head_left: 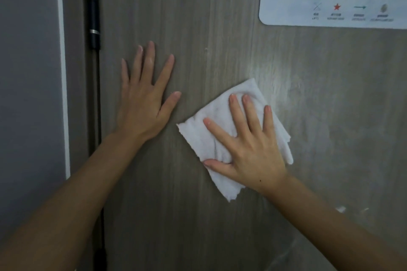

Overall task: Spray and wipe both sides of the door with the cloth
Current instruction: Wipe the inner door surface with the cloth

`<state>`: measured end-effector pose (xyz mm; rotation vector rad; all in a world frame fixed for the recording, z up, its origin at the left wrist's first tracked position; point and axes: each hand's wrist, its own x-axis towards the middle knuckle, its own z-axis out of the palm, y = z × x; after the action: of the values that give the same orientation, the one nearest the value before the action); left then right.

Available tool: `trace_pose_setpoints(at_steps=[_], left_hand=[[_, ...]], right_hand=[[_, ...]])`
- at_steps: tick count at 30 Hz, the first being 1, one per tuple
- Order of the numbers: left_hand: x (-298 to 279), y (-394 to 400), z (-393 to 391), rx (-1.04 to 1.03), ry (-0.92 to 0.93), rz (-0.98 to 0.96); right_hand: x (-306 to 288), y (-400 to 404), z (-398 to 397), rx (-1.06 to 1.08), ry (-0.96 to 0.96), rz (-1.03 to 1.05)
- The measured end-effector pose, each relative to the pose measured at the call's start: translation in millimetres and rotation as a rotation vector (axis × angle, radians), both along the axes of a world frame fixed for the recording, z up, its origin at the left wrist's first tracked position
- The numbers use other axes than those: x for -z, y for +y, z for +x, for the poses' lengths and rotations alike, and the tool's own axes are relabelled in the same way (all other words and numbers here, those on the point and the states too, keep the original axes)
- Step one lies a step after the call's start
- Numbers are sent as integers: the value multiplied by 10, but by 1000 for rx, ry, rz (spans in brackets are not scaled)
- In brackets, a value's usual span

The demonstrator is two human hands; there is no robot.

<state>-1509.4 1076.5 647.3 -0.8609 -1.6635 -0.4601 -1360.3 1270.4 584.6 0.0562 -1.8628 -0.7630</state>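
Observation:
A grey-brown wood-grain door (209,28) fills most of the view. My right hand (248,147) presses a folded white cloth (206,138) flat against the door with straight, spread fingers. My left hand (143,99) lies flat on the bare door to the left of the cloth, fingers spread, holding nothing. A wet sheen shows on the door to the right of the cloth. No spray bottle is in view.
A black hinge (94,13) sits on the door's left edge, beside the frame and a grey wall (26,72) with a white strip. A white laminated floor-plan sign (334,6) is stuck to the door at upper right.

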Motion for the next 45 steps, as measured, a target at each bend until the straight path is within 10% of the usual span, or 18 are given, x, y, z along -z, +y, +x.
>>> trace_pose_setpoints(at_steps=[12,22,33,40,45], left_hand=[[7,-25,-15,136,-35,52],[-17,-72,27,337,-92,103],[-48,-186,129,324,-167,53],[-33,-155,108,231,-145,25],[26,-44,55,115,-69,36]], right_hand=[[-955,-231,-269,31,257,-174],[-285,-318,-277,-47,-157,160],[-817,-695,-592,-42,46,1],[-142,-228,-172,-56,-187,137],[-833,16,-45,-18,-146,224]])
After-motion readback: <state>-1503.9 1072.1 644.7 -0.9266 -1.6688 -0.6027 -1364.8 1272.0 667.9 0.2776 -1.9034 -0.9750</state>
